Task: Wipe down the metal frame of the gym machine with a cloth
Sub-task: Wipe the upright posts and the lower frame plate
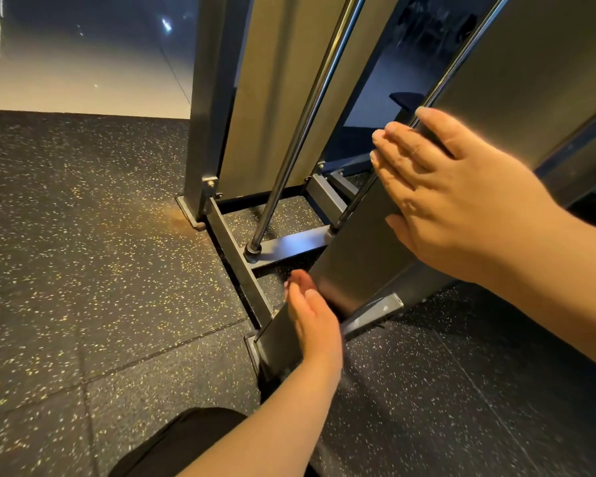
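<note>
Head view: left hand and right hand, both released flat, press the metal frame.

Both arms on my feed are bare. The left forearm shows uncovered from the bottom edge of the view to the wrist, and the right forearm from the right edge. The left hand and the right hand are bare as well. I can see short, plain nails on the right hand; the left fingertips are too blurred to read. The only clothing I see is a black garment at the bottom edge, matte and softly folded over a leg.
</note>
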Tool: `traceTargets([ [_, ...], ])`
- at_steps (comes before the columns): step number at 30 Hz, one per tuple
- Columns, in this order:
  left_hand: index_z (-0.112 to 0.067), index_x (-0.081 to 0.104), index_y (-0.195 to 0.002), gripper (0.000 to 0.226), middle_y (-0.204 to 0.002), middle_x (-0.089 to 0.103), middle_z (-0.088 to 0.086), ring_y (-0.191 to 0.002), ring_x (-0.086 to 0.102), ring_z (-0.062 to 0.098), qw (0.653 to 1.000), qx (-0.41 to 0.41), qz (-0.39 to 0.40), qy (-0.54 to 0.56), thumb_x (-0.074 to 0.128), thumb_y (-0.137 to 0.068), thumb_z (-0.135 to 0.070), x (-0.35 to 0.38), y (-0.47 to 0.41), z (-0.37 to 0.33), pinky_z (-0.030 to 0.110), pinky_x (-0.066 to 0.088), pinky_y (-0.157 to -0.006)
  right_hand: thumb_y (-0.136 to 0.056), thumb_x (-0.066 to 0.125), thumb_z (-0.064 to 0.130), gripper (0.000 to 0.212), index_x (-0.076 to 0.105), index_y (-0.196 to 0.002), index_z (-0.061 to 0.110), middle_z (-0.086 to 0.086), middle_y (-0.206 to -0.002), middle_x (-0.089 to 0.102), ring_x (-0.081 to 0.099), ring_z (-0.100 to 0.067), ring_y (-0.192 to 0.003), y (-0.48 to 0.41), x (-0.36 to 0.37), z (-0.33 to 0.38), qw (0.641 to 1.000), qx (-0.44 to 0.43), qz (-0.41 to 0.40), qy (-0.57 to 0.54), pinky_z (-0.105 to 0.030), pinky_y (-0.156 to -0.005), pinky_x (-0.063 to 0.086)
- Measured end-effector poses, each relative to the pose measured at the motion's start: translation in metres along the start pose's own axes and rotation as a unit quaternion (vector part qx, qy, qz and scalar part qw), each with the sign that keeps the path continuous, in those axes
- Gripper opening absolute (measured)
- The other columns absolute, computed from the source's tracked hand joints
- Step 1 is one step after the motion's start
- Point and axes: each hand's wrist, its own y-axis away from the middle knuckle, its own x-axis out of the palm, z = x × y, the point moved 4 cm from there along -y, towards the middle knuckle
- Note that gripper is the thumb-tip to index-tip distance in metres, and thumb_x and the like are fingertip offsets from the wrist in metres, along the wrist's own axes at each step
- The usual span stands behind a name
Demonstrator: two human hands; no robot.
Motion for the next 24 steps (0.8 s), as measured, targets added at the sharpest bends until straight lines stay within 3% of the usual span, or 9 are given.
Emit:
traceTargets([
  [2,-0.027,0.023,-0.163,0.050,-0.166,0.032,-0.001,-0.148,0.037,0.019,0.998,-0.061,-0.026,0.014,0.026,-0.113,-0.024,-0.002,-0.012,0.009,0.028,0.030,-0.116,-0.103,-0.001,0.046,0.073,-0.014,-0.158,-0.001,-0.029,-0.166,-0.015,-0.011,-0.044,-0.155,-0.002,0.001,0.004,1.000,-0.001,0.002,0.000,-0.059,-0.125,-0.003],
  [5,-0.024,0.025,-0.163,0.051,-0.170,0.023,-0.005,-0.154,0.028,0.016,0.999,-0.029,-0.018,0.023,0.031,-0.113,-0.019,0.013,0.008,-0.023,0.029,0.026,-0.122,-0.103,-0.002,0.044,0.072,-0.016,-0.156,-0.001,-0.029,-0.165,-0.016,-0.013,-0.045,-0.155,-0.004,0.002,0.011,1.000,-0.011,0.006,0.002,-0.060,-0.124,-0.004],
  [7,-0.032,0.030,-0.160,0.049,-0.160,0.037,-0.026,-0.148,0.034,-0.002,0.994,0.032,0.034,0.095,0.037,-0.113,-0.020,0.027,0.031,-0.048,0.020,0.031,-0.117,-0.102,-0.002,0.043,0.071,-0.017,-0.156,-0.002,-0.029,-0.165,-0.018,-0.013,-0.045,-0.155,-0.004,0.002,0.014,1.000,-0.017,0.006,0.002,-0.060,-0.124,-0.005],
  [9,-0.035,0.034,-0.157,0.046,-0.130,0.052,-0.050,-0.131,0.043,-0.022,0.986,0.079,0.081,0.125,0.038,-0.114,-0.020,0.036,0.040,-0.054,0.004,0.038,-0.103,-0.102,-0.003,0.042,0.071,-0.019,-0.155,-0.002,-0.029,-0.164,-0.019,-0.014,-0.045,-0.154,-0.005,0.002,0.017,1.000,-0.023,0.010,0.006,-0.060,-0.124,-0.006],
  [10,-0.034,0.035,-0.157,0.046,-0.126,0.053,-0.052,-0.127,0.045,-0.024,0.984,0.101,0.088,0.117,0.037,-0.114,-0.018,0.035,0.038,-0.049,0.001,0.039,-0.100,-0.102,-0.003,0.042,0.070,-0.020,-0.154,-0.003,-0.029,-0.163,-0.020,-0.015,-0.045,-0.154,-0.005,0.002,0.019,1.000,-0.025,0.013,0.007,-0.060,-0.124,-0.006],
  [15,-0.021,0.031,-0.160,0.046,-0.152,0.047,-0.026,-0.135,0.039,-0.021,0.993,0.069,0.050,0.075,0.037,-0.115,-0.017,0.011,0.010,-0.004,-0.002,0.030,-0.103,-0.103,-0.003,0.043,0.069,-0.025,-0.150,-0.002,-0.030,-0.155,-0.029,-0.019,-0.047,-0.152,-0.008,0.001,0.033,0.999,-0.027,0.025,0.007,-0.061,-0.123,-0.011],
  [18,-0.006,0.033,-0.158,0.053,-0.164,0.036,0.009,-0.150,0.036,0.014,0.998,0.051,-0.023,0.016,0.040,-0.108,-0.023,0.000,-0.018,0.016,0.007,0.022,-0.110,-0.103,-0.002,0.042,0.067,-0.026,-0.148,-0.003,-0.030,-0.157,-0.029,-0.019,-0.047,-0.152,-0.011,0.001,0.045,0.999,-0.037,0.029,-0.001,-0.062,-0.122,-0.014],
  [22,-0.014,0.029,-0.161,0.051,-0.162,0.039,0.011,-0.144,0.044,0.030,0.990,-0.109,-0.084,0.043,0.031,-0.110,-0.014,-0.010,-0.039,0.038,0.031,0.033,-0.115,-0.104,-0.001,0.041,0.069,-0.022,-0.153,-0.001,-0.029,-0.162,-0.024,-0.019,-0.046,-0.153,-0.012,0.003,0.053,0.999,-0.043,0.026,-0.001,-0.062,-0.122,-0.016],
  [24,-0.017,0.027,-0.162,0.051,-0.166,0.033,0.009,-0.148,0.039,0.028,0.990,-0.113,-0.079,0.034,0.029,-0.111,-0.014,-0.011,-0.032,0.032,0.035,0.030,-0.121,-0.104,-0.001,0.041,0.069,-0.022,-0.154,-0.001,-0.028,-0.157,-0.029,-0.019,-0.046,-0.153,-0.012,0.004,0.054,0.999,-0.041,0.025,-0.007,-0.062,-0.122,-0.016],
])
